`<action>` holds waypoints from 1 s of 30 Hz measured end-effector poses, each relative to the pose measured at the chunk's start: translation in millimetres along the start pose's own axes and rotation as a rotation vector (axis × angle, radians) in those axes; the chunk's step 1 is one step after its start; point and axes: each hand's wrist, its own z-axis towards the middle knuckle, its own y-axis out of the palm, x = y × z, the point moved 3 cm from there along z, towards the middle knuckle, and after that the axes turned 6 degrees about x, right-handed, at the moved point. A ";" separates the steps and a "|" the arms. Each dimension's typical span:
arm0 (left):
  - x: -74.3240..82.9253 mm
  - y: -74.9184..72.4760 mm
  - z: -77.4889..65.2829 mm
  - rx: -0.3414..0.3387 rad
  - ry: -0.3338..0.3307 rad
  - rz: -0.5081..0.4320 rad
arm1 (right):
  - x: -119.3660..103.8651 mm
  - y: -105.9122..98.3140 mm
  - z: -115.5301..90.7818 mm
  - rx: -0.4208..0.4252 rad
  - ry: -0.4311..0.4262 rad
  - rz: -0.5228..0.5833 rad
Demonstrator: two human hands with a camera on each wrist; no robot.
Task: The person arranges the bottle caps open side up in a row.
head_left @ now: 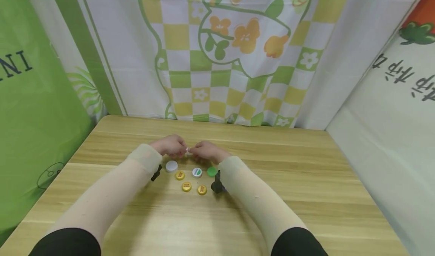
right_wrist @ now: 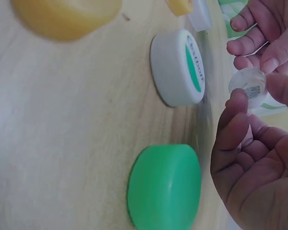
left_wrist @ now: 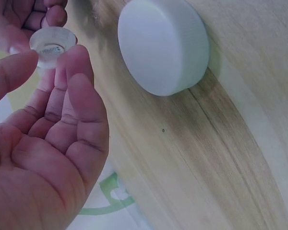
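Note:
Over the far middle of the table, my two hands meet at a small clear round cap [left_wrist: 50, 46] with tiny print on it. My left hand [head_left: 172, 145] pinches one side of the cap between thumb and fingertips. From the opposite side my right hand [head_left: 209, 151] grips it with thumb and index finger, the other fingers curled in. Closest to the left hand is a plain white lid [left_wrist: 151, 45] lying on the wood. A green cap [right_wrist: 165, 187] and a white cap with a green mark [right_wrist: 177, 67] lie near the right hand.
Three yellow caps [head_left: 180, 175] with red print lie nearer to me on the wooden table [head_left: 272, 195]. A checkered curtain [head_left: 217, 67] hangs along the far edge, with a green cloth [head_left: 37, 108] at left and a white one [head_left: 391, 135] at right.

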 end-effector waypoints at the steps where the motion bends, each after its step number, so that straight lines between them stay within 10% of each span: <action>1: 0.2 1.1 1.1 0.005 0.003 0.004 | 1.2 0.3 0.9 0.005 0.013 0.026; 10: -1.4 6.8 4.9 0.060 0.093 0.141 | 6.6 7.3 5.9 0.041 0.109 0.251; 30: -11.1 9.9 15.0 -0.023 0.035 0.151 | 2.9 20.9 3.2 0.035 0.096 0.175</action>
